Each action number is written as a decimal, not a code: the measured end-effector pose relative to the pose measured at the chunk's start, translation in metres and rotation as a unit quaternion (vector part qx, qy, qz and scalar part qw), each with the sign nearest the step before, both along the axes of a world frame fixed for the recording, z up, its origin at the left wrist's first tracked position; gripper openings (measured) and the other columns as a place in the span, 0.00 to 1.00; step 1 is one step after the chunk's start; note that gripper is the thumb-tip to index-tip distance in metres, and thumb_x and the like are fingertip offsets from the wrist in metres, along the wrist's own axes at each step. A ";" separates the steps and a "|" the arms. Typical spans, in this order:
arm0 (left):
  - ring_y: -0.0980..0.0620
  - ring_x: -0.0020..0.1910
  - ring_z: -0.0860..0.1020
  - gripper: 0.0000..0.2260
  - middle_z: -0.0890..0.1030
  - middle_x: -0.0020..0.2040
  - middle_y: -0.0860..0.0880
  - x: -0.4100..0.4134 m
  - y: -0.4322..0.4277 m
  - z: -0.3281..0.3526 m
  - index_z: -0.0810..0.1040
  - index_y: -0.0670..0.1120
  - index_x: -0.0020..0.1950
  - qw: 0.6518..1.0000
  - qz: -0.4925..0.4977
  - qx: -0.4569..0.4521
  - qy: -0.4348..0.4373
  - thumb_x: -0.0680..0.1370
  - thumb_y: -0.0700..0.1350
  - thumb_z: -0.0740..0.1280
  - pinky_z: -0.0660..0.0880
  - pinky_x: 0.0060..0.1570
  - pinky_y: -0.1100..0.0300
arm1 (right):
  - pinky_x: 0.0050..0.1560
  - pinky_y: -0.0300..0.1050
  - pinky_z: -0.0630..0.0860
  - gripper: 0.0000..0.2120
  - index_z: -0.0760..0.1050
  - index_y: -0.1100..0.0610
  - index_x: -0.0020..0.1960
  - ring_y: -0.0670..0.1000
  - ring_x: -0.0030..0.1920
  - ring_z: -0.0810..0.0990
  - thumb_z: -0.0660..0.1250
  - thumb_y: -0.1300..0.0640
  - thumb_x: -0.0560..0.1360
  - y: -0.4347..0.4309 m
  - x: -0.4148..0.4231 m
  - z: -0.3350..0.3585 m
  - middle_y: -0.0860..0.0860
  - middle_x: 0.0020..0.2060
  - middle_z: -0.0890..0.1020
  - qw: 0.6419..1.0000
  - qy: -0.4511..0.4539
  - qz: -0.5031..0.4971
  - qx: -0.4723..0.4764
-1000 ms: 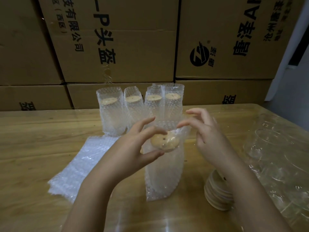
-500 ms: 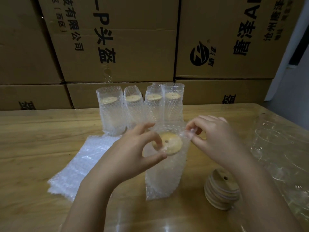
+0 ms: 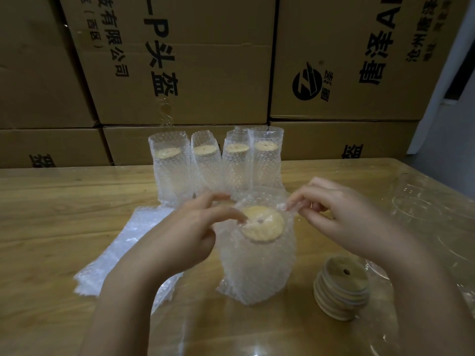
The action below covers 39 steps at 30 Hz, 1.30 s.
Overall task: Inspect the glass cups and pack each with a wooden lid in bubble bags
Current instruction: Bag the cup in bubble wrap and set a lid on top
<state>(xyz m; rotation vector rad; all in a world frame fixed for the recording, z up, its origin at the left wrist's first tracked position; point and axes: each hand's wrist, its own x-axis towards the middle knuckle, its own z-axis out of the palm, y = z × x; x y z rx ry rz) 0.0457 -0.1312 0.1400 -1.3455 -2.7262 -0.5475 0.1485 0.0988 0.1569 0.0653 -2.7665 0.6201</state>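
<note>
Four packed cups (image 3: 207,170) stand in a row at 12 o'clock on the table (image 3: 51,214), each in its own bag with a lid on top, so that share of the work looks done. The fifth is in hand. A bubble bag (image 3: 257,265) stands upright at the centre, and the wooden lid (image 3: 262,223) lies flat inside its mouth, presumably on a cup that the wrap hides. The left hand (image 3: 185,235) has a narrow grip, pinching the bag's mouth at 9 o'clock with its index tip on the lid's rim. The right hand (image 3: 339,214) pinches the mouth edge at 3 o'clock and pulls it outward. Judging by what is left, much remains: a stack of lids (image 3: 341,289) at 4 o'clock, flat empty bags (image 3: 128,247) at 8 o'clock and bare glass cups (image 3: 424,209) crowding 3 o'clock. Free room lies at 6 o'clock and far out at 9. The packed row is just behind the fingertips, the cardboard boxes (image 3: 192,60) close off the far edge, and the glassware near the right edge looks easy to knock.
</note>
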 end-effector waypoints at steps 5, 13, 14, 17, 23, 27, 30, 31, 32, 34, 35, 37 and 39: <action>0.59 0.60 0.72 0.13 0.75 0.60 0.62 0.002 -0.005 0.002 0.73 0.62 0.59 0.998 0.044 -0.006 0.045 0.78 0.47 0.61 0.70 0.57 0.59 | 0.49 0.51 0.76 0.08 0.77 0.43 0.47 0.44 0.44 0.78 0.62 0.56 0.77 0.006 -0.003 -0.003 0.41 0.44 0.78 0.999 0.030 -0.022 -0.020; 0.58 0.60 0.72 0.14 0.72 0.63 0.58 0.005 -0.002 0.004 0.76 0.62 0.62 0.997 0.003 0.024 0.078 0.78 0.49 0.66 0.72 0.58 0.57 | 0.50 0.40 0.75 0.13 0.76 0.43 0.44 0.38 0.48 0.75 0.62 0.61 0.77 0.006 -0.002 -0.004 0.39 0.44 0.77 0.999 0.021 0.011 -0.045; 0.55 0.59 0.74 0.11 0.74 0.62 0.57 0.005 -0.001 0.004 0.79 0.59 0.59 0.995 0.009 0.027 0.093 0.77 0.50 0.67 0.72 0.57 0.56 | 0.50 0.38 0.74 0.12 0.76 0.42 0.45 0.37 0.49 0.75 0.62 0.60 0.77 0.005 -0.002 -0.004 0.39 0.45 0.77 0.999 0.020 0.015 -0.047; 0.51 0.51 0.78 0.05 0.80 0.52 0.55 0.002 -0.007 0.006 0.83 0.53 0.50 0.990 0.030 0.052 0.130 0.76 0.50 0.68 0.75 0.50 0.51 | 0.47 0.36 0.73 0.09 0.76 0.42 0.45 0.36 0.48 0.75 0.62 0.56 0.76 0.007 -0.002 -0.004 0.38 0.44 0.77 0.999 0.029 0.006 -0.045; 0.59 0.37 0.79 0.07 0.81 0.38 0.60 0.005 -0.014 0.011 0.80 0.55 0.46 0.980 0.070 0.135 0.129 0.76 0.53 0.63 0.78 0.34 0.51 | 0.46 0.52 0.76 0.07 0.79 0.49 0.47 0.44 0.43 0.77 0.61 0.55 0.78 0.013 -0.006 -0.007 0.42 0.42 0.78 0.997 0.066 -0.039 -0.025; 0.55 0.33 0.79 0.03 0.81 0.38 0.58 0.006 -0.011 0.011 0.83 0.53 0.45 0.965 0.080 0.165 0.186 0.76 0.48 0.68 0.76 0.27 0.54 | 0.45 0.53 0.76 0.08 0.80 0.51 0.48 0.46 0.43 0.77 0.62 0.56 0.78 0.009 -0.009 -0.007 0.43 0.43 0.79 0.992 0.118 -0.049 0.002; 0.53 0.30 0.79 0.04 0.82 0.37 0.56 0.005 -0.011 0.010 0.84 0.52 0.44 0.951 0.089 0.184 0.231 0.77 0.48 0.69 0.72 0.24 0.59 | 0.47 0.53 0.76 0.08 0.81 0.53 0.49 0.47 0.46 0.78 0.63 0.56 0.78 0.009 -0.009 -0.007 0.44 0.44 0.80 0.989 0.135 -0.054 0.015; 0.53 0.29 0.79 0.06 0.82 0.36 0.56 0.004 -0.011 0.010 0.84 0.51 0.44 0.949 0.090 0.188 0.237 0.77 0.49 0.68 0.72 0.23 0.59 | 0.46 0.53 0.77 0.08 0.82 0.53 0.49 0.47 0.47 0.78 0.64 0.57 0.78 0.009 -0.008 -0.007 0.44 0.43 0.81 0.989 0.139 -0.053 0.016; 0.53 0.29 0.79 0.08 0.82 0.36 0.56 0.003 -0.011 0.009 0.84 0.51 0.44 0.948 0.091 0.192 0.239 0.76 0.50 0.66 0.72 0.23 0.59 | 0.46 0.53 0.77 0.07 0.82 0.54 0.49 0.47 0.47 0.79 0.64 0.57 0.77 0.007 -0.008 -0.006 0.44 0.43 0.81 0.988 0.144 -0.052 0.018; 0.52 0.29 0.79 0.08 0.83 0.37 0.55 0.001 -0.012 0.008 0.84 0.51 0.45 0.948 0.092 0.190 0.237 0.76 0.50 0.66 0.73 0.24 0.57 | 0.45 0.53 0.77 0.07 0.82 0.54 0.48 0.46 0.46 0.79 0.65 0.57 0.77 0.005 -0.008 -0.006 0.44 0.43 0.81 0.987 0.151 -0.051 0.019; 0.52 0.30 0.79 0.06 0.83 0.37 0.55 0.000 -0.012 0.007 0.84 0.51 0.45 0.950 0.092 0.187 0.233 0.77 0.49 0.68 0.74 0.24 0.56 | 0.45 0.52 0.77 0.07 0.82 0.53 0.48 0.45 0.45 0.79 0.65 0.57 0.77 0.004 -0.009 -0.006 0.43 0.43 0.81 0.987 0.149 -0.050 0.017; 0.53 0.31 0.79 0.03 0.83 0.37 0.55 -0.003 -0.012 0.005 0.84 0.51 0.45 0.955 0.091 0.183 0.214 0.76 0.46 0.71 0.76 0.27 0.53 | 0.46 0.49 0.77 0.07 0.81 0.49 0.48 0.41 0.44 0.78 0.65 0.57 0.77 0.003 -0.009 -0.007 0.40 0.42 0.80 0.991 0.130 -0.041 -0.011; 0.57 0.33 0.80 0.03 0.83 0.37 0.57 -0.008 -0.013 0.000 0.84 0.51 0.45 0.960 0.086 0.190 0.186 0.75 0.46 0.70 0.77 0.30 0.51 | 0.49 0.41 0.77 0.10 0.76 0.40 0.54 0.38 0.47 0.78 0.67 0.51 0.74 0.006 -0.008 -0.008 0.38 0.43 0.80 0.992 0.073 -0.008 -0.102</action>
